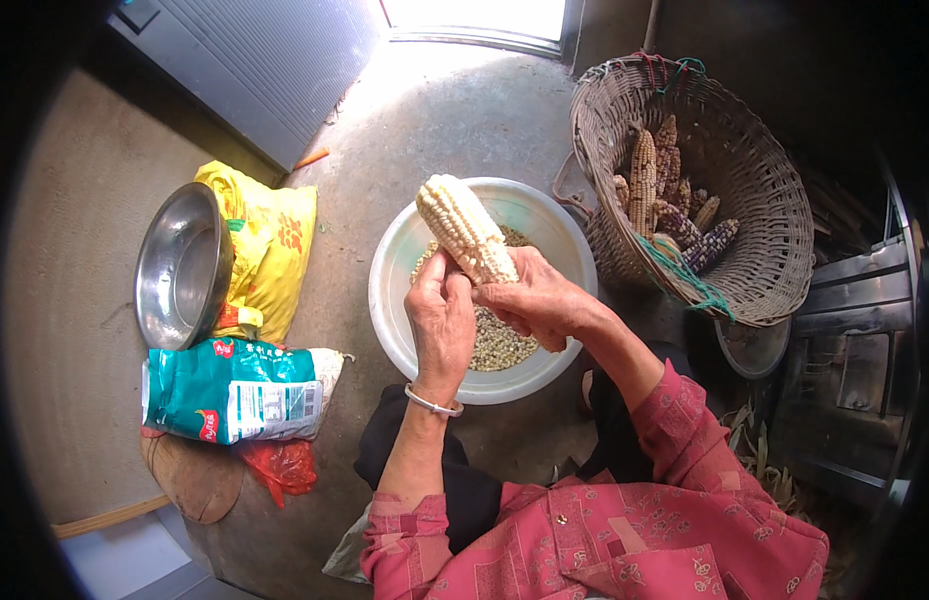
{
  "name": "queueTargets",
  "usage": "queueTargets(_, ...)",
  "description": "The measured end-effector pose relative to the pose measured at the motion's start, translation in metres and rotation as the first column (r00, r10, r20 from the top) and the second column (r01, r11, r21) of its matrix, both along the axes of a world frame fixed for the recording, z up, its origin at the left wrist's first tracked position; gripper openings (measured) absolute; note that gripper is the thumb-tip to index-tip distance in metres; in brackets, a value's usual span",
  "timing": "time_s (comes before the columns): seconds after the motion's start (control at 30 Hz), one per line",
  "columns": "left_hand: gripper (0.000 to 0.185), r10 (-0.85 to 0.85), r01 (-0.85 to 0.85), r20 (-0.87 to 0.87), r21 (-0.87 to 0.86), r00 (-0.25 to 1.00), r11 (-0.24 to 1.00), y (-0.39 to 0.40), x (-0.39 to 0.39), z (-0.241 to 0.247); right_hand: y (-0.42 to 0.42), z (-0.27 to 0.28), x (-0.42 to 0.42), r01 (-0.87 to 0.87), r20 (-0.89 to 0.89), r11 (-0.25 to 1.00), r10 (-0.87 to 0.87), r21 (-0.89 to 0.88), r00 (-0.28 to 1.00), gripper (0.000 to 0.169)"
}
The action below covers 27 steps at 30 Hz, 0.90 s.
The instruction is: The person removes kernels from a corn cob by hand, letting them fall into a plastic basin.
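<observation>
Both hands hold a pale ear of corn (464, 225) over a white plastic basin (389, 352). My left hand (442, 322), with a bracelet at the wrist, grips the lower left side of the ear, its thumb against the kernels. My right hand (535, 296) is closed around the ear's lower end; a bare-looking cob end (551, 341) shows below its fingers. Some kernels are gone near the thumbs. Loose corn kernels (502, 341), pale with some dark ones, lie in the basin under the hands.
Right of the basin a tilted wicker basket (764, 202) holds several corn ears (643, 180). At left are a steel bowl (186, 266), a yellow bag (280, 255), a green packet (284, 367) and a red plastic bag (284, 465). A metal-framed object (854, 322) stands far right.
</observation>
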<state>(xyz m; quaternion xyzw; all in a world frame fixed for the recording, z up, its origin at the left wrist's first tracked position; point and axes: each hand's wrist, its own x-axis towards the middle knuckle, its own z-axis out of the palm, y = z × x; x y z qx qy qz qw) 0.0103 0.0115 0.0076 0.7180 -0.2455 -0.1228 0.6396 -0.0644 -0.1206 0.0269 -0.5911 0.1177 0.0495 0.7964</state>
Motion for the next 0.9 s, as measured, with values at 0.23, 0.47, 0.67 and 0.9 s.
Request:
queueTargets(0.23,0.039,-0.063,0.047,-0.228,-0.075,0.972,0.996,0.004,-0.001,0.019,0.001,-0.002,0.000,0.011,0.008,0.999,-0.010,-0.045,1.000,0.021)
queueTargets(0.47,0.034,0.001,-0.045,-0.239,-0.180,0.971,0.983,-0.003,-0.003,0.008,0.005,-0.002,0.001,0.033,0.047,0.999,-0.033,-0.004,0.998,0.025)
queueTargets(0.67,0.029,0.010,-0.011,-0.035,-0.022,0.999,1.000,-0.003,-0.005,0.014,-0.001,-0.003,-0.001,0.021,0.036,1.000,-0.020,-0.020,0.999,0.021)
queueTargets(0.9,0.027,-0.040,0.040,0.032,0.000,0.999,0.999,-0.001,-0.002,0.003,0.000,-0.005,0.001,0.057,0.022,0.998,-0.057,-0.008,0.998,0.022)
